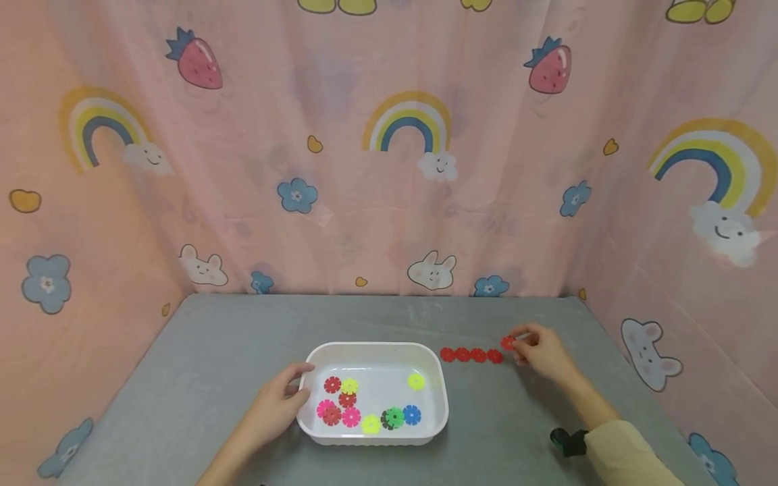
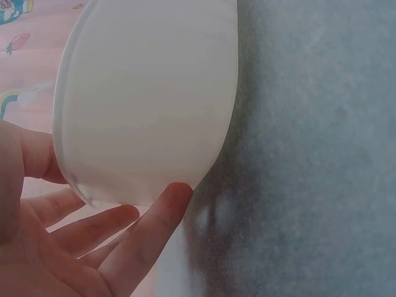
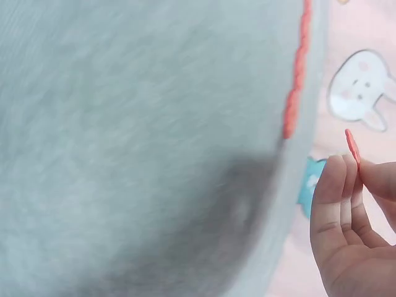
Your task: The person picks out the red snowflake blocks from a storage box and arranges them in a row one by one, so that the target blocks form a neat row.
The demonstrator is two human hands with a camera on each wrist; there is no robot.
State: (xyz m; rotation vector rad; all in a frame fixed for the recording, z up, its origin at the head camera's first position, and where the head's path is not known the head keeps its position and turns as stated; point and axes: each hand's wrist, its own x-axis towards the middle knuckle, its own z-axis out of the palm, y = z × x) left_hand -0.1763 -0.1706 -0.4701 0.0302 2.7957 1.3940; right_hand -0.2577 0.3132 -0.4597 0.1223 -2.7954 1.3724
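A white plastic tray [image 1: 372, 439] stands on the grey table, with several flower-shaped plastic discs in red, pink, yellow, green and blue lying inside. At its left end, my left hand [image 1: 276, 407] grips the rim; the left wrist view shows fingers against the tray's outer wall [image 2: 154, 105]. To the right of the tray, several red discs [image 1: 478, 355] lie in a row. Just past the row's right end, my right hand [image 1: 543, 352] pinches one more red disc [image 3: 352, 145] between thumb and fingers, held up off the table.
The grey table [image 1: 243, 331] reaches back to a pink patterned curtain [image 1: 340, 229], which also hangs along both sides. A small black object [image 1: 568, 442] shows beside the right sleeve [image 1: 629, 453].
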